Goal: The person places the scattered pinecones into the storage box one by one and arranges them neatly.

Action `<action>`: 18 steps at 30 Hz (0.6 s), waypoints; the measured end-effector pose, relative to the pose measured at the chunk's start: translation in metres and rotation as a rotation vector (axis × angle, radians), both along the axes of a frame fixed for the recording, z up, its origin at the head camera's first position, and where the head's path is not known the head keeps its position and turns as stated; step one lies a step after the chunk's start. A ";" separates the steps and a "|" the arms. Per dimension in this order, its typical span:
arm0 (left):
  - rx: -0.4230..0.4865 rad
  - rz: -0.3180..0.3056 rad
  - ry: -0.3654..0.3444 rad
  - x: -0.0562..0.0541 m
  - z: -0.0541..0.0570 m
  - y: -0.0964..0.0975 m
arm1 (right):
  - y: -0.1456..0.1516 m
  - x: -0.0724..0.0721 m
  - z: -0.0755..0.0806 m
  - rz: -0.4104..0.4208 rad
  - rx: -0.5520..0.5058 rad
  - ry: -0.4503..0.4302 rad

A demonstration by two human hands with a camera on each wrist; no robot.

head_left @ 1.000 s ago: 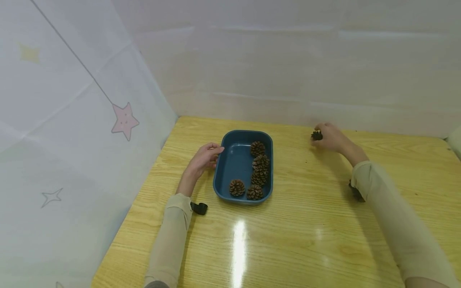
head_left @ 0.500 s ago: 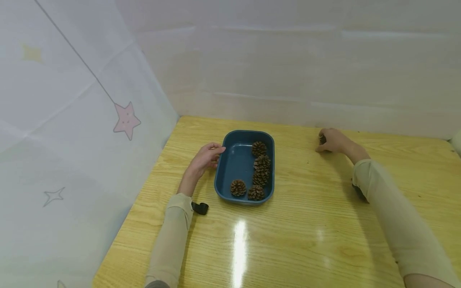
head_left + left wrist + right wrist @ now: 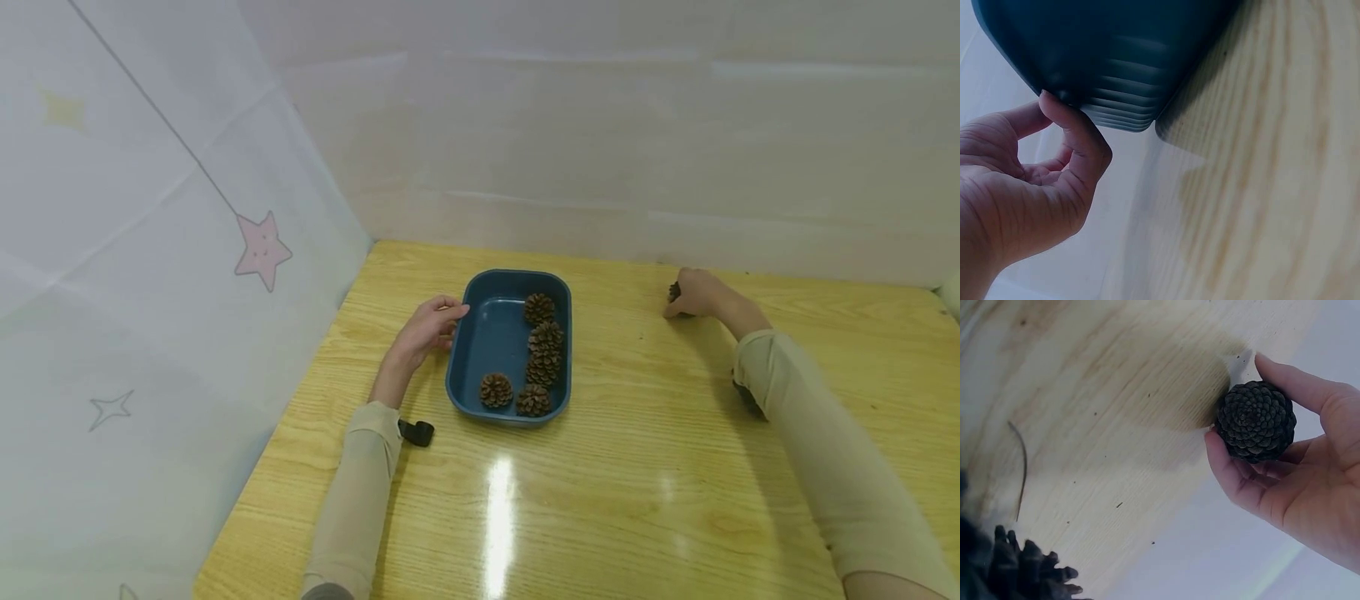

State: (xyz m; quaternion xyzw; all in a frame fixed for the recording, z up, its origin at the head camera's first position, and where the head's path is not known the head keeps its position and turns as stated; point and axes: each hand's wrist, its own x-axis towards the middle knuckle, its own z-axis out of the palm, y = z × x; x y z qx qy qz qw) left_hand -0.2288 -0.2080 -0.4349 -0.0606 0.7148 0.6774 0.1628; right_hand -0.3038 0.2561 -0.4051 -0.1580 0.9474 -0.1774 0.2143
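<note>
In the head view, my left hand is at the left rim of a blue plastic basin. The left wrist view has thumb and bent fingers pinching the edge of that basin. Several brown pine cones sit inside, mostly along its right wall. Far to the right, near the back of the table, my right hand grips another pine cone between thumb and fingers, close over the wood. Its scaled face shows in the right wrist view; from the head, the fingers cover most of it.
Another dark pine cone fills the lower left corner of the right wrist view, beside a thin curved twig. A pale sheet hangs behind the wooden table, and a star-printed one runs along its left.
My right hand has moved slightly right and down to the tabletop with the pine cone, now more hidden by the fingers. The left hand and basin hold their place.
</note>
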 end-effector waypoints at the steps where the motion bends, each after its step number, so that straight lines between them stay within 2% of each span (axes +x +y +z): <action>1: 0.001 0.001 0.000 0.000 0.000 0.000 | 0.000 -0.001 0.001 0.003 0.002 -0.003; 7: 0.014 0.012 -0.011 -0.001 0.001 0.000 | 0.003 -0.003 0.003 -0.005 -0.019 0.003; 14: 0.013 0.008 -0.017 0.000 0.001 0.000 | 0.004 -0.003 0.001 -0.016 -0.070 0.100; 18: 0.015 0.009 -0.013 0.000 0.001 -0.002 | -0.002 -0.003 0.006 -0.061 -0.116 0.146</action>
